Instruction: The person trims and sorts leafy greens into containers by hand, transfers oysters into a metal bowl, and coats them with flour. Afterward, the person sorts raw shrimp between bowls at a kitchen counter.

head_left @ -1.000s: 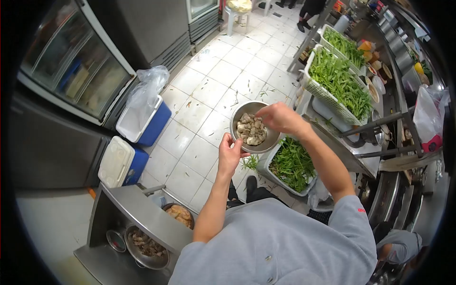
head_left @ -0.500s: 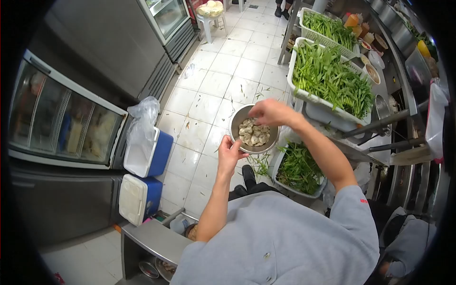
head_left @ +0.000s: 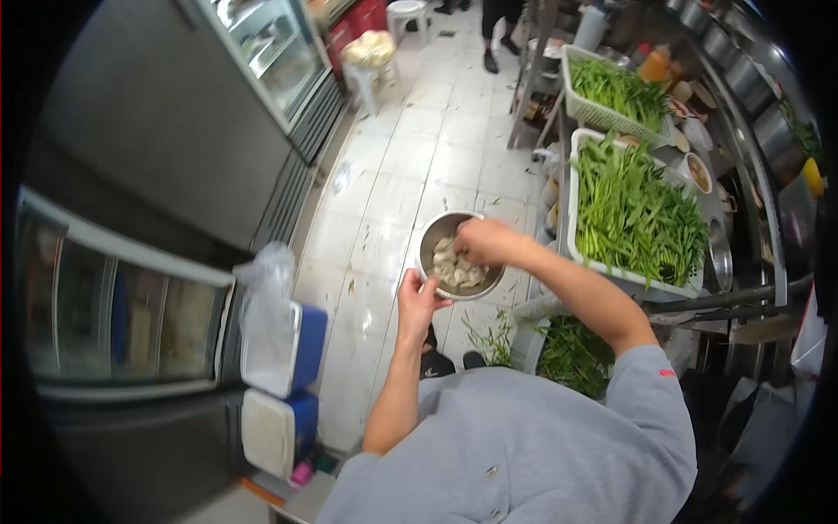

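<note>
A round metal bowl is held up in front of my body, above the tiled floor. Several plump, greyish-white pieces lie in it; their kind, perhaps dumplings or oysters, is not clear. My left hand grips the near left side of the bowl, thumb at the rim. Reaching over the far right rim, my right hand is inside the bowl. Its fingers are curled down among the pale pieces, and the fingertips are partly hidden.
On the right, white baskets hold leafy greens; a lower tub has more greens. Blue and white coolers stand left beside fridges. A stool and a person's legs are farther along the aisle.
My right hand has lowered from above the bowl into the pale pieces. The view has shifted, and a person's legs farther along the aisle show more fully.
</note>
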`<state>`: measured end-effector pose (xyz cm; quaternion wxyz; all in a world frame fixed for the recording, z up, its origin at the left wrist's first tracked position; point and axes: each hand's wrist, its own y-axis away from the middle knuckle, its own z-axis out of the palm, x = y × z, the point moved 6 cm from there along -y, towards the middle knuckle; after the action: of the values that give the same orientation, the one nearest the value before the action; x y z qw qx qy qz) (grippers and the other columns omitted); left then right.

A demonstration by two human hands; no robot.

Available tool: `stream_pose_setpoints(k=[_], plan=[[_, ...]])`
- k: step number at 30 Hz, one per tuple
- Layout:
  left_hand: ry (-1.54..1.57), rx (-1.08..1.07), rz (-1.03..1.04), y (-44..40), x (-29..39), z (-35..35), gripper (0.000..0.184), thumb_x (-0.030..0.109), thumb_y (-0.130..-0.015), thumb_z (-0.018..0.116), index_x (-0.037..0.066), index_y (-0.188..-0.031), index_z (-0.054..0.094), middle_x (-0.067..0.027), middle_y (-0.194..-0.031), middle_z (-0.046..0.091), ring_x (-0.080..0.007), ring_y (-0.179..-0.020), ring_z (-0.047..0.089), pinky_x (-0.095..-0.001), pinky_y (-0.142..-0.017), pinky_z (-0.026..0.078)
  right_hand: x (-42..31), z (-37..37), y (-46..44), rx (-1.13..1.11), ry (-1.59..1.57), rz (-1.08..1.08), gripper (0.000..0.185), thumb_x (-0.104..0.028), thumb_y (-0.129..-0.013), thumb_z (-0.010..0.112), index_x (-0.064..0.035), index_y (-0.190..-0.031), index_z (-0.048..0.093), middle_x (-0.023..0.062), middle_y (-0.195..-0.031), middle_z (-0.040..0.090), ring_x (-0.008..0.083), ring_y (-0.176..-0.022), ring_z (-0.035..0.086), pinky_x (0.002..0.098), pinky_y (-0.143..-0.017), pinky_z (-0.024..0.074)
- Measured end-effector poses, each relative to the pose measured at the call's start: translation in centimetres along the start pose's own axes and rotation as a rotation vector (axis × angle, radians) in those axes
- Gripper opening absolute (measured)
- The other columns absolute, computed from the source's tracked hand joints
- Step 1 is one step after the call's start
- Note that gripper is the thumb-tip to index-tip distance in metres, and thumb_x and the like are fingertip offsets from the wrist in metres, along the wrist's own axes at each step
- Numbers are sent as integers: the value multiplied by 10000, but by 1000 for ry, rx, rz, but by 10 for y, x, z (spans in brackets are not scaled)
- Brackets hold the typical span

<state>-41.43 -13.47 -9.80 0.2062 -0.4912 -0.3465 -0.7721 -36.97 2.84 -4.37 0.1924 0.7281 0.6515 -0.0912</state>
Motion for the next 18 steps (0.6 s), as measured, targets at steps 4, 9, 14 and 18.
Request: stream_pose_setpoints(k=[4,9,14,18], plan=[[-22,-41,-28,-63,24,-19,123,69,-898,575,35,-906,457,-35,-782,509,-84,-573,526,-275,-517,570,19,-8,-66,137,-154,16,124,-98,-675,631,-49,-777,680,152,-819,663,356,-772,636,429,-690,515],[-10,-141,-67,-134,54,-23,103,65,-892,558,67,-900,455,-58,-870,576,-119,-622,595,-251,-511,554,44,-32,-111,191,-27,111,129,-100,-705,620,-52,-809,679,125,-839,642,349,-829,643,430,-714,520],[-10,-214,-85,-187,96,9,125,60,-885,557,86,-886,435,-69,-872,594,-129,-591,602,-250,-489,542,85,-91,-127,254,-39,171,119,-91,-693,622,-19,-771,677,152,-820,666,349,-829,653,441,-717,533],[-22,-310,-100,-242,116,58,125,62,-895,548,99,-898,429,-70,-869,609,-135,-583,608,-249,-485,542,135,-142,-129,213,-40,246,92,-129,-751,643,-49,-792,664,135,-820,655,343,-818,640,443,-686,514]])
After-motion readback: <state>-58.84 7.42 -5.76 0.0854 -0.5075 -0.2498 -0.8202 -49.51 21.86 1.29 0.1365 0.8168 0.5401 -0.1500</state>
